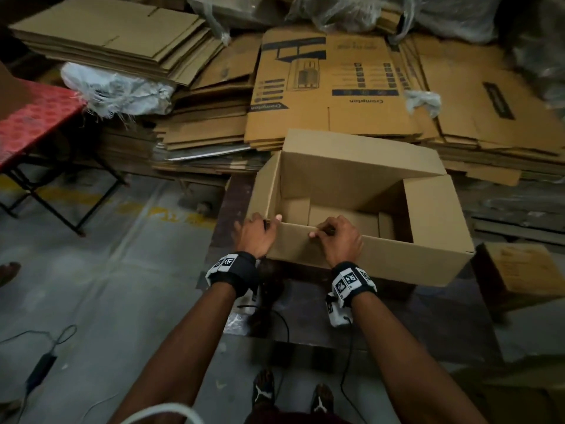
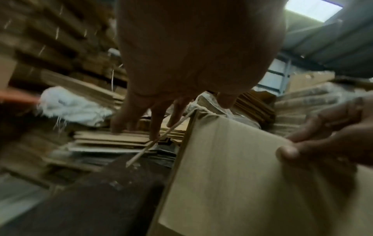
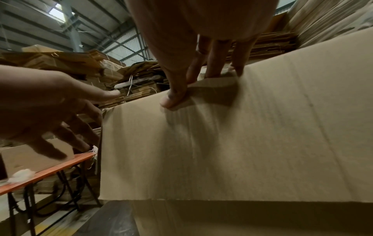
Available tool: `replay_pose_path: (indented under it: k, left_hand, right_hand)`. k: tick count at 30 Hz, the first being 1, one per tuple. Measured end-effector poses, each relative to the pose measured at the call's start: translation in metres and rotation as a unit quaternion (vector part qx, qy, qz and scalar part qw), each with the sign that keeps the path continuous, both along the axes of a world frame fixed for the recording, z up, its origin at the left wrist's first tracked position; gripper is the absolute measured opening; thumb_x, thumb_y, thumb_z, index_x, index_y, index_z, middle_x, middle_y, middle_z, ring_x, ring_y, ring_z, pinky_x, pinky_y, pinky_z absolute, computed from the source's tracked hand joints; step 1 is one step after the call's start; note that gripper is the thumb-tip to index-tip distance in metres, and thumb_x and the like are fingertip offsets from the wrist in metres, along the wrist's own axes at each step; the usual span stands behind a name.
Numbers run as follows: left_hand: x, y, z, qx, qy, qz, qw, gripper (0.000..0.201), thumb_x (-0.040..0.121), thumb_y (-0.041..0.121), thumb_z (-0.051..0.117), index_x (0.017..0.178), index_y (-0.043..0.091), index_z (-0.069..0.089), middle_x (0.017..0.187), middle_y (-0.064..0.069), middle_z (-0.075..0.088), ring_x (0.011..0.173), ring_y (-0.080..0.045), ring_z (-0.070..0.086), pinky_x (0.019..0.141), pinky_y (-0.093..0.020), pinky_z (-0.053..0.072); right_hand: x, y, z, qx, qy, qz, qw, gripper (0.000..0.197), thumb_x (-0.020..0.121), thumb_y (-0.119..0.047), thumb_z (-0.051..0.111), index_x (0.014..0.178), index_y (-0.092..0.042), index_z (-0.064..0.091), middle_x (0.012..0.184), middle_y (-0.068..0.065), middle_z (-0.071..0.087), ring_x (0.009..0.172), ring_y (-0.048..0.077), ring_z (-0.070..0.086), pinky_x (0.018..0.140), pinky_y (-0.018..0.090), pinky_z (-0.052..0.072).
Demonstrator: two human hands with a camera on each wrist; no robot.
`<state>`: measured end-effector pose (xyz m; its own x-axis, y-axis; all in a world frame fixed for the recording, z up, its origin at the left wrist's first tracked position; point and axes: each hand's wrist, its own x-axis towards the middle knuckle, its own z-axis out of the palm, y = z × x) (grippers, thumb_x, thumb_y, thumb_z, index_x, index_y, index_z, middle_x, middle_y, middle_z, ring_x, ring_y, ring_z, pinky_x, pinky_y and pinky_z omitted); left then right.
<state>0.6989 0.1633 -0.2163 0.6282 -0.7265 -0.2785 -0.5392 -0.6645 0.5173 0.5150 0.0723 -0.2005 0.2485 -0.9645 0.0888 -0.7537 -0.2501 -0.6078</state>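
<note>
An open brown cardboard box (image 1: 397, 261) stands on a dark low wooden stand (image 1: 232, 203), its flaps upright. My right hand (image 1: 333, 237) pinches the top edge of the near wall; in the right wrist view the thumb (image 3: 171, 99) lies on the outside of the box (image 3: 242, 135) and the fingers reach over the edge. My left hand (image 1: 255, 232) rests at the near left corner, thumb over the corner. In the left wrist view its fingers (image 2: 157, 124) hang straight and spread beside the box (image 2: 232, 175) and the left flap's thin edge.
Stacks of flattened cartons (image 1: 336, 81) fill the back. A white sack (image 1: 116, 90) lies at the left, by a red folding table (image 1: 27, 117). A small carton (image 1: 526, 270) sits to the right. Cables (image 1: 42, 362) lie on the grey floor.
</note>
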Motion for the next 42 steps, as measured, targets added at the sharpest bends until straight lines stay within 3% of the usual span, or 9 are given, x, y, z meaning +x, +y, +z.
replay_pose_path:
  k: [3,10,13,17,20,24,32,37,42]
  left_hand:
    - [-0.006,-0.012,0.0,-0.014,0.042,-0.005,0.999,0.066,0.1,0.066,0.04,0.127,0.007,0.048,0.133,-0.025,0.058,0.127,-0.044,0.052,0.098,-0.049,0.045]
    - [-0.028,-0.018,0.02,-0.001,-0.177,-0.071,0.982,0.066,0.102,0.036,0.047,0.157,0.009,0.024,0.163,-0.027,0.018,0.153,-0.048,0.004,0.121,-0.067,0.007]
    - [-0.052,-0.03,0.029,-0.036,-0.21,-0.161,0.964,0.063,0.092,0.02,0.054,0.152,0.012,0.035,0.16,-0.023,0.028,0.155,-0.043,0.006,0.124,-0.061,0.007]
    - [-0.099,-0.057,0.025,-0.088,-0.172,-0.329,0.924,0.051,0.092,0.017,0.051,0.142,0.014,0.051,0.146,-0.015,0.05,0.149,-0.041,0.028,0.123,-0.052,0.021]
    - [-0.141,-0.08,0.02,-0.072,-0.165,-0.408,0.895,0.053,0.093,0.021,0.05,0.146,0.014,0.048,0.146,-0.011,0.051,0.141,-0.034,0.039,0.115,-0.047,0.033]
    - [-0.185,-0.092,0.013,-0.016,-0.209,-0.382,0.9,0.052,0.102,0.038,0.042,0.148,0.015,0.04,0.152,-0.007,0.045,0.143,-0.026,0.035,0.114,-0.056,0.027]
    - [-0.201,-0.092,0.005,-0.021,-0.206,-0.294,0.933,0.062,0.103,0.047,0.043,0.155,0.015,0.035,0.16,-0.005,0.037,0.151,-0.021,0.027,0.121,-0.063,0.011]
    - [-0.207,-0.092,0.006,-0.032,-0.214,-0.272,0.938,0.056,0.1,0.046,0.047,0.147,0.017,0.043,0.153,-0.004,0.046,0.145,-0.021,0.035,0.12,-0.061,0.015]
    - [-0.208,-0.093,0.008,-0.034,-0.211,-0.263,0.941,0.056,0.101,0.044,0.048,0.149,0.016,0.044,0.154,-0.004,0.045,0.146,-0.021,0.035,0.122,-0.06,0.012]
  right_hand:
    - [-0.002,0.002,-0.003,-0.005,0.004,-0.013,1.0,0.021,0.073,-0.045,0.087,0.083,-0.03,0.075,0.091,-0.012,0.067,0.086,0.016,0.065,0.071,0.034,0.05]
    - [-0.017,-0.018,-0.001,0.063,-0.06,0.067,0.994,0.016,0.077,-0.044,0.083,0.087,-0.033,0.079,0.089,-0.018,0.074,0.083,0.001,0.066,0.078,0.03,0.058]
    - [-0.049,-0.035,0.012,0.078,-0.087,0.087,0.989,0.004,0.089,-0.028,0.076,0.091,-0.025,0.078,0.091,-0.009,0.077,0.09,0.009,0.071,0.086,0.035,0.059]
    - [-0.105,-0.068,0.033,0.007,0.166,0.046,0.985,0.021,0.1,-0.033,0.059,0.107,-0.022,0.075,0.11,0.01,0.074,0.101,0.033,0.068,0.082,0.037,0.052]
    - [-0.143,-0.09,0.037,0.005,0.3,0.067,0.951,0.036,0.105,-0.042,0.044,0.115,-0.02,0.072,0.122,0.012,0.068,0.116,0.033,0.059,0.095,0.043,0.046]
    - [-0.179,-0.104,0.025,0.05,0.364,0.111,0.923,0.073,0.105,-0.061,0.018,0.12,-0.013,0.07,0.137,0.011,0.06,0.137,0.031,0.041,0.116,0.058,0.026]
    - [-0.204,-0.131,0.028,-0.009,0.453,0.265,0.851,0.095,0.094,-0.078,-0.002,0.137,-0.025,0.065,0.158,-0.001,0.045,0.156,0.029,0.014,0.121,0.063,0.004]
    - [-0.206,-0.125,0.051,-0.143,0.412,0.27,0.859,0.079,0.101,-0.069,0.01,0.129,-0.02,0.065,0.142,0.004,0.058,0.145,0.029,0.034,0.12,0.061,0.015]
    - [-0.231,-0.121,0.078,-0.16,0.437,0.081,0.881,0.049,0.1,-0.058,0.041,0.111,-0.021,0.07,0.146,0.01,0.051,0.149,0.043,0.025,0.118,0.073,0.005]
